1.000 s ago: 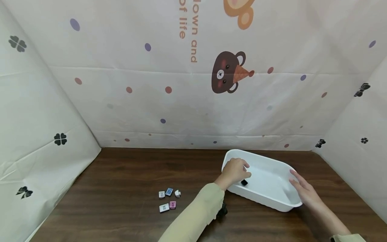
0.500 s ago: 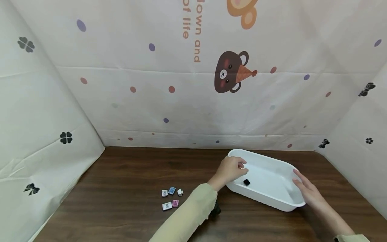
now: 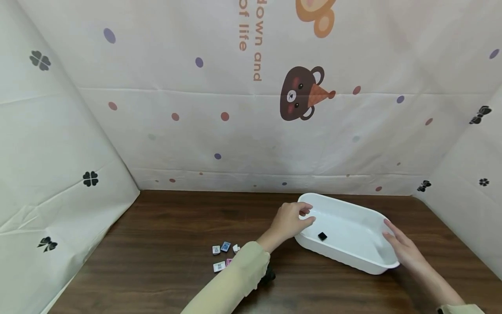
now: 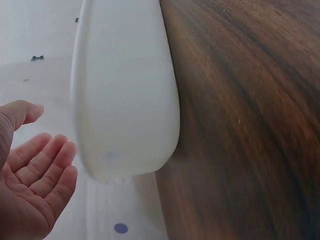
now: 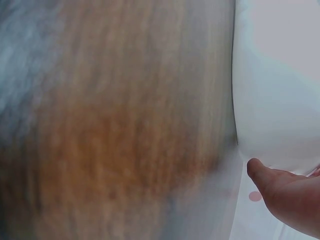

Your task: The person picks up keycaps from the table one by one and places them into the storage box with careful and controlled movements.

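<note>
Left hand [image 3: 289, 221] loose, empty, by white oblong plastic tray [image 3: 353, 237]; black square tile [image 3: 322, 236] inside. Right hand [image 3: 404, 249] uncurled at right end.

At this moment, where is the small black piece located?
In the head view, the black piece lies inside the white tray, toward its left end, close to the left hand.

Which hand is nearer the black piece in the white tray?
Left. The left hand is by the left end of the white tray, just left of the black piece; the right hand is much farther off, by the right end.
</note>
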Motion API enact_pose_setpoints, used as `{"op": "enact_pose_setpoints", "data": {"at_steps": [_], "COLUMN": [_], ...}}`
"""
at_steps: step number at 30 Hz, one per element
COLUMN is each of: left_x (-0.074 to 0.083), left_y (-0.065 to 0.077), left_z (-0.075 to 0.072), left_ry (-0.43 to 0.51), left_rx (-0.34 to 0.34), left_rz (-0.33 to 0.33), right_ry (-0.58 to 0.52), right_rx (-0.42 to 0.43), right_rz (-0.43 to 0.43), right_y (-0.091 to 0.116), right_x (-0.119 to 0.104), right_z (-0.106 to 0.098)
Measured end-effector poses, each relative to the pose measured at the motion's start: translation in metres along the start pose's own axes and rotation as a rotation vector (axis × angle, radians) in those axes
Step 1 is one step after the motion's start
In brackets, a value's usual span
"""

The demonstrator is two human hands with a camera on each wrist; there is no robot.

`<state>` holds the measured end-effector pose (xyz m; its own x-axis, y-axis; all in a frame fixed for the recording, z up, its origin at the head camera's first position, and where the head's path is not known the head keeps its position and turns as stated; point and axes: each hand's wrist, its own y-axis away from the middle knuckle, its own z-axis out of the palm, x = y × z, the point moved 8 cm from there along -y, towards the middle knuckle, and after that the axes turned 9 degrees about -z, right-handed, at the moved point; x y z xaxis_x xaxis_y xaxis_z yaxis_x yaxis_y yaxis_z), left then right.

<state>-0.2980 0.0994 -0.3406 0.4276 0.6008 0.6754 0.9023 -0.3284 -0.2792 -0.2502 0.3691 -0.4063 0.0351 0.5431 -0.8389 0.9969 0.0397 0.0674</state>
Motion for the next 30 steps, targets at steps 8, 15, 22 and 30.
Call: {"op": "enact_pose_setpoints", "data": {"at_steps": [8, 15, 22, 30], "left_x": [-0.004, -0.010, -0.021, -0.034], "left_y": [0.012, 0.025, 0.037, 0.050], "left_z": [-0.021, -0.036, -0.051, -0.071], "left_ry": [0.000, 0.004, 0.011, 0.012], "left_rx": [0.005, 0.030, 0.050, 0.057], "left_rz": [0.007, 0.027, 0.030, 0.030], "right_ry": [-0.007, -0.005, -0.015, -0.014], "right_rx": [-0.013, -0.010, -0.008, -0.013], "right_rz": [0.014, 0.019, 0.016, 0.021], "right_y": [0.000, 0.000, 0.000, -0.002], "right_x": [0.000, 0.001, 0.004, 0.004], "right_z": [0.001, 0.000, 0.000, 0.000]}}
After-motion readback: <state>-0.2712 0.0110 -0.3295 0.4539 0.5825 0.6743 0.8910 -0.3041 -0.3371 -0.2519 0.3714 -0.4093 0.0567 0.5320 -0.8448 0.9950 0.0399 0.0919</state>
